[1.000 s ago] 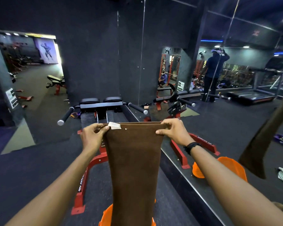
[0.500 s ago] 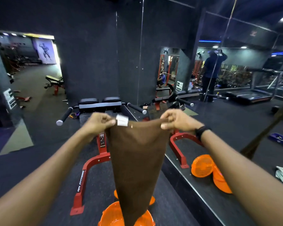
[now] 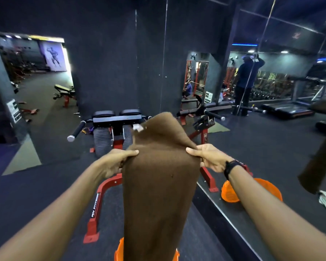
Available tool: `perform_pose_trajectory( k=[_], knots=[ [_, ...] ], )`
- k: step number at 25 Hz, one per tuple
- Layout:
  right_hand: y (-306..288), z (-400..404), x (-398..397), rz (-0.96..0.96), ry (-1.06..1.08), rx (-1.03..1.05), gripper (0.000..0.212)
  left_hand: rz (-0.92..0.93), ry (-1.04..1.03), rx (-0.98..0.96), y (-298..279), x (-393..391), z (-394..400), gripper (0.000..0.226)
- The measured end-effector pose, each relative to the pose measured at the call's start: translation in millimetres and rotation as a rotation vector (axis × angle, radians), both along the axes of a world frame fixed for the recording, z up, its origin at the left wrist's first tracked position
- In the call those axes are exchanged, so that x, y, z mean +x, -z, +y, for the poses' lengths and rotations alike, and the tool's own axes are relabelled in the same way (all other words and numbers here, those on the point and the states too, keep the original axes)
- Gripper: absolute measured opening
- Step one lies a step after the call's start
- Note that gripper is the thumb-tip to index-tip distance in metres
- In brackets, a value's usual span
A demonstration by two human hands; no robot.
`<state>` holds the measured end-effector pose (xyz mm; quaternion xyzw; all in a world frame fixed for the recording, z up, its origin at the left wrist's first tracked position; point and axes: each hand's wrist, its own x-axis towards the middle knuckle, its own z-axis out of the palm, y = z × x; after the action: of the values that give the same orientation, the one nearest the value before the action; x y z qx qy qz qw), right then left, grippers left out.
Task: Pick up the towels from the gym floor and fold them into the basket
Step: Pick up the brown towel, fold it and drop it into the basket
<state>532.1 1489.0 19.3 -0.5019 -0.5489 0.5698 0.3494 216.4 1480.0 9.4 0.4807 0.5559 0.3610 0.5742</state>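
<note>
Our left hand (image 3: 115,161) and right hand (image 3: 209,157) each pinch the brown towel (image 3: 158,194) hanging above the orange basket (image 3: 119,251) at 6 o'clock; we should match edges before lowering.

The towel (image 3: 159,194) is showing plain mid-brown, with a small white tag (image 3: 137,127) at its 11 o'clock corner. The basket (image 3: 119,250) below it is showing bright orange. The machine frame (image 3: 102,193) is showing red, with white lettering along one leg, and its pads (image 3: 117,113) are showing black. The floor (image 3: 26,185) is showing dark grey with a fine speckle. The right wrist is wearing a black band (image 3: 231,167). At 3 o'clock, the mirror (image 3: 271,147) is reflecting the orange basket and a pale grey-green cloth.
</note>
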Motion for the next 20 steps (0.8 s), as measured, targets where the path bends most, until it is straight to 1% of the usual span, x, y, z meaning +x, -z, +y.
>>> perform_pose_trajectory(
  k=[3, 4, 5, 6, 7, 8, 9, 10, 11, 13, 14, 16, 18, 19, 20],
  knots=[
    [-19.1, 7.3, -6.5, -0.003, 0.027, -0.044, 0.019, -0.024, -0.057, -0.012, -15.6, 8.0, 5.6, 0.02],
    [-30.5, 11.1, -6.1, 0.038, 0.065, -0.051, 0.018, -0.07, -0.073, 0.021, -25.3, 8.6, 9.1, 0.019],
    [-41.5, 14.7, -3.8, 0.121, 0.082, -0.046, 0.021, -0.145, -0.083, 0.082, -34.9, 7.5, 12.8, 0.022],
    [-51.1, 17.7, -1.6, 0.208, 0.069, -0.041, 0.03, -0.223, -0.06, 0.146, -42.6, 4.2, 17.2, 0.033],
    [-54.9, 20.2, 0.8, 0.192, 0.014, -0.037, 0.045, -0.222, 0.013, 0.18, -46.1, 0.5, 19.5, 0.05],
    [-48.8, 17.5, 1.0, 0.057, -0.07, -0.055, 0.061, -0.118, 0.11, 0.158, -43.4, -2.7, 16.7, 0.066],
    [-33.6, 13.0, 1.5, -0.1, -0.128, -0.078, 0.072, 0.019, 0.196, 0.117, -33.2, -7.0, 13.2, 0.075],
    [-13.8, 10.0, 2.2, -0.201, -0.168, -0.095, 0.071, 0.131, 0.248, 0.082, -18.0, -11.0, 9.6, 0.073],
    [5.1, 7.2, 1.8, -0.213, -0.155, -0.112, 0.06, 0.168, 0.25, 0.047, -1.8, -13.6, 8.0, 0.06],
    [26.0, 1.8, -4.7, -0.102, -0.049, -0.129, 0.033, 0.082, 0.143, -0.012, 15.0, -8.1, -0.3, 0.023],
    [27.6, 3.0, -5.6, -0.063, -0.006, -0.131, 0.025, 0.052, 0.095, -0.03, 18.4, -3.4, -1.7, 0.012],
    [9.9, 8.0, -3.6, 0.019, 0.028, -0.091, 0.021, -0.047, 0.01, -0.016, 10.3, 4.5, 3.0, 0.012],
    [-15.9, 14.1, 1.2, 0.155, -0.024, -0.024, 0.031, -0.202, -0.009, 0.079, -8.6, 4.1, 13.3, 0.023],
    [-22.5, 15.5, 2.4, 0.121, -0.077, -0.018, 0.038, -0.162, 0.048, 0.116, -16.2, 0.7, 17.9, 0.03],
    [-23.0, 13.9, 3.0, -0.014, -0.132, -0.037, 0.044, -0.011, 0.132, 0.109, -19.0, -3.7, 19.2, 0.036]
  ],
)
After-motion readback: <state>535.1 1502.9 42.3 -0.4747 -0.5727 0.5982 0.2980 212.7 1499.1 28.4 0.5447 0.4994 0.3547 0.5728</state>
